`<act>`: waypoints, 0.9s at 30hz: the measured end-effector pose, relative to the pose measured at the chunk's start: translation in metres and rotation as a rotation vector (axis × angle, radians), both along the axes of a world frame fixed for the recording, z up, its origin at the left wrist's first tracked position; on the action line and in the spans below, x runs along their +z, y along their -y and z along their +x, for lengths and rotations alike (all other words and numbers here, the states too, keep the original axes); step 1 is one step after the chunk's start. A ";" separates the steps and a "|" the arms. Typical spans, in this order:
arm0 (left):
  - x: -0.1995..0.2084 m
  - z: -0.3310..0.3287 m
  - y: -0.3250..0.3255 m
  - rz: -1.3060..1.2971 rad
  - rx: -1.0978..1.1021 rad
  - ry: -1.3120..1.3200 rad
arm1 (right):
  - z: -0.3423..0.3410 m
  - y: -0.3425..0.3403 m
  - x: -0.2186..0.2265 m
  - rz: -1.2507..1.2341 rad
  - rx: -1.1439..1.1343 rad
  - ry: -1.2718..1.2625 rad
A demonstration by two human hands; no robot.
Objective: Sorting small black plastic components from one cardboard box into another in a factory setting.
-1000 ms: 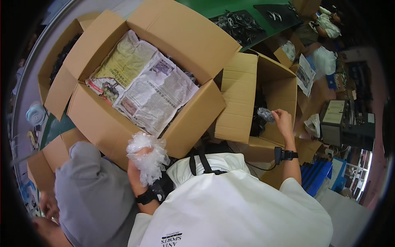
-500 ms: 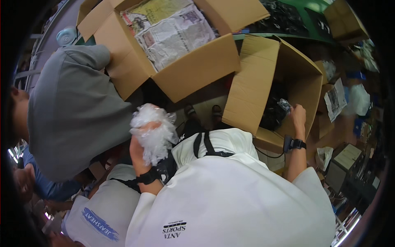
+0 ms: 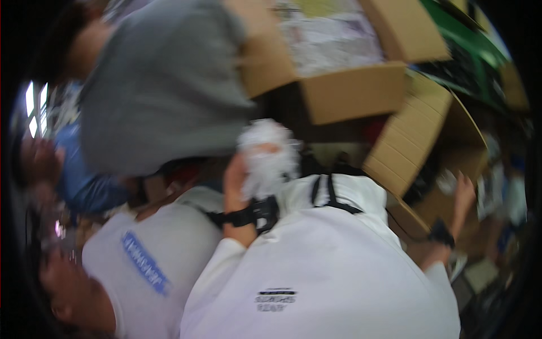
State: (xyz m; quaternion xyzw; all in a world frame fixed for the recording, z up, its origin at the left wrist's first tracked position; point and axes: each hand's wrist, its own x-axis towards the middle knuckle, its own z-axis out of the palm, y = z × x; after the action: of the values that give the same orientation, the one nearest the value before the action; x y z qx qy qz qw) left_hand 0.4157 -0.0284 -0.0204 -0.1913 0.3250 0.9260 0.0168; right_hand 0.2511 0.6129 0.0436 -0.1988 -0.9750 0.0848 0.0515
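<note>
My left hand (image 3: 265,150) is closed around a bunch of crumpled clear plastic bags (image 3: 272,174), held in front of my white shirt. The bags cover most of its fingers. On the right, my right hand (image 3: 465,195) is at the mouth of an open cardboard box (image 3: 407,141). Its fingers look pinched on a piece of clear plastic (image 3: 446,182), though motion blur softens the detail. Dark plastic (image 3: 419,189) lies deeper in that box, partly hidden by its wall.
A larger open carton (image 3: 355,93) with newspaper (image 3: 333,39) inside stands ahead. Close on my left a person in a grey top (image 3: 164,85) bends over, and another in a white shirt (image 3: 158,265) is nearer. A green surface (image 3: 474,51) holds black items at far right.
The whole view has swung left, so boxes and people appear farther right, and the picture is blurred. My left hand still holds the bags; my right hand stays by the smaller box.
</note>
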 end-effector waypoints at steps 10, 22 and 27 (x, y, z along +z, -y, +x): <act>0.058 -0.061 -0.039 0.071 -0.209 -0.496 | 0.029 0.299 0.073 -1.222 0.640 0.089; 0.065 0.009 -0.031 -0.003 0.104 -0.426 | 0.050 0.500 0.091 -0.556 1.518 -0.221; 0.036 0.046 -0.033 0.190 0.261 -0.303 | 0.062 0.521 0.082 -0.279 1.719 -0.218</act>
State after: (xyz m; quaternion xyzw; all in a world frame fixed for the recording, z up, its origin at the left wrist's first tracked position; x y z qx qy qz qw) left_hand 0.4622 0.0044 0.0153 -0.0881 0.2075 0.9650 -0.1339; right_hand 0.3127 0.0919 0.1260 0.6093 -0.7576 0.2310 0.0378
